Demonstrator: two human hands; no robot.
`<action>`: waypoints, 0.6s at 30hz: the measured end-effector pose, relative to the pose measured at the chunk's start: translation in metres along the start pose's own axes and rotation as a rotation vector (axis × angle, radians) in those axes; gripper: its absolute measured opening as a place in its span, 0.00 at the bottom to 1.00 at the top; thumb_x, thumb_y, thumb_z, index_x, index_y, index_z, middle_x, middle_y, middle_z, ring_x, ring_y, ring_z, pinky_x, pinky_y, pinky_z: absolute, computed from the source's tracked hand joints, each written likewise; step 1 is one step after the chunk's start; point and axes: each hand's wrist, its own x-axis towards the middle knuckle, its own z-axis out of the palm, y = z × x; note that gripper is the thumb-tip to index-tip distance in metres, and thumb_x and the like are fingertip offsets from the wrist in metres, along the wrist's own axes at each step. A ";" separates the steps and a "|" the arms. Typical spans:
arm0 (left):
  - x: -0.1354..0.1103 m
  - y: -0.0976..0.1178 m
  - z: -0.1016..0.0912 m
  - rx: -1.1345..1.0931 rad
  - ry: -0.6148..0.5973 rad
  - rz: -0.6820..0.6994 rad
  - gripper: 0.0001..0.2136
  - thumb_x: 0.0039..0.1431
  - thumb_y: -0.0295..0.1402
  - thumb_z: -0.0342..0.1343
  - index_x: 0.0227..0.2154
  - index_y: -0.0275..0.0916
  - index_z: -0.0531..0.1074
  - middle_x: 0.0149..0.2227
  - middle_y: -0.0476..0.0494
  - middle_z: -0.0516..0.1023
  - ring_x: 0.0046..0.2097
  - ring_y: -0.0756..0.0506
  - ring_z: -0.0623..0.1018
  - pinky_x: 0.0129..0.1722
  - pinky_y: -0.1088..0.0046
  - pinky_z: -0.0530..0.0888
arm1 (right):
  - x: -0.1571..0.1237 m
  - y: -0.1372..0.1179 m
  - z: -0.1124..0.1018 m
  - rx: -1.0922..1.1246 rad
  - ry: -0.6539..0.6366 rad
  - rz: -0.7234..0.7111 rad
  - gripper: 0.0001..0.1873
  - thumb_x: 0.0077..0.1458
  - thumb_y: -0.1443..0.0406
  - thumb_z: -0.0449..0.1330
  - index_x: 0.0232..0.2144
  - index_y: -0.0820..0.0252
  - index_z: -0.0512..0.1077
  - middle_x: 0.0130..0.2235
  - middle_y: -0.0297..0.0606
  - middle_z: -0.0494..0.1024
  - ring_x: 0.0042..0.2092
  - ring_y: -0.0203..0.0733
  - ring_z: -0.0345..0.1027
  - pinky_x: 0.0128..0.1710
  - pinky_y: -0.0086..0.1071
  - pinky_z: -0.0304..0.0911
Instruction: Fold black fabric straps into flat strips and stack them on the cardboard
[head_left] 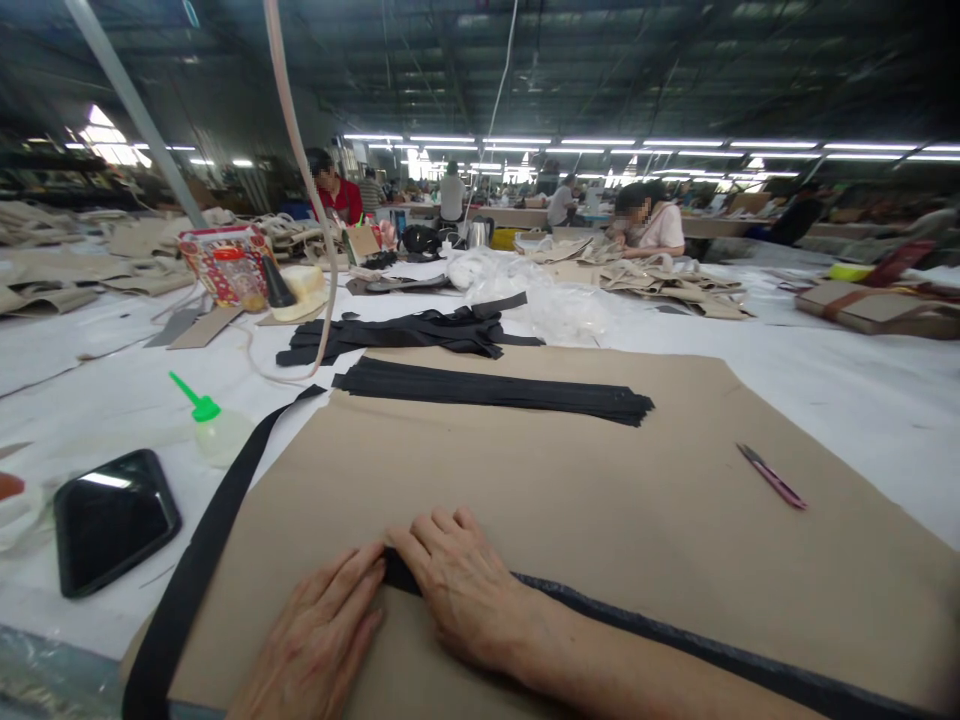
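Observation:
A long black strip (675,625) runs over the tan sheet (585,480) from the lower right and passes beneath my right hand (465,590). My right hand is closed over the strip near its left end, with fingers curled and knuckles up; its thumb is hidden. Beside that end lies my left hand (307,635), fingers extended and close together, their tips touching the strip. A second black strip (202,560) lies lengthwise along the sheet's left side. Farther up the sheet rests a stack of black strips (487,390). Pink-handled thread snips (772,477) lie at the right.
At left are a black phone (116,520) and a green-nozzled bottle (217,425). A pale cord (296,130) hangs down to the table. Behind the sheet lie loose black strips (405,335) and clear plastic (525,285). Co-workers (652,225) sit beyond piled tan pieces (645,280).

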 end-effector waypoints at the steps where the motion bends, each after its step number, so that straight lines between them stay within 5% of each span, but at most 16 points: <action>1: 0.000 -0.002 0.001 0.012 0.002 0.013 0.18 0.60 0.36 0.50 0.52 0.40 0.66 0.55 0.46 0.70 0.54 0.45 0.71 0.51 0.70 0.71 | -0.002 0.002 0.000 -0.005 0.009 0.007 0.24 0.50 0.72 0.54 0.50 0.60 0.59 0.44 0.41 0.67 0.45 0.46 0.58 0.50 0.43 0.54; 8: 0.007 -0.010 -0.003 -0.044 -0.008 0.065 0.14 0.60 0.37 0.49 0.48 0.43 0.69 0.50 0.49 0.75 0.50 0.47 0.74 0.49 0.72 0.71 | -0.015 0.015 -0.005 -0.076 0.007 -0.059 0.06 0.56 0.73 0.52 0.37 0.61 0.65 0.39 0.39 0.69 0.40 0.41 0.60 0.43 0.31 0.58; 18: 0.021 -0.009 -0.005 -0.089 -0.150 0.041 0.22 0.61 0.33 0.48 0.58 0.49 0.58 0.48 0.51 0.75 0.48 0.48 0.73 0.48 0.71 0.71 | -0.022 0.025 -0.006 -0.171 0.047 -0.204 0.04 0.62 0.68 0.52 0.35 0.62 0.67 0.35 0.36 0.69 0.36 0.39 0.60 0.38 0.31 0.57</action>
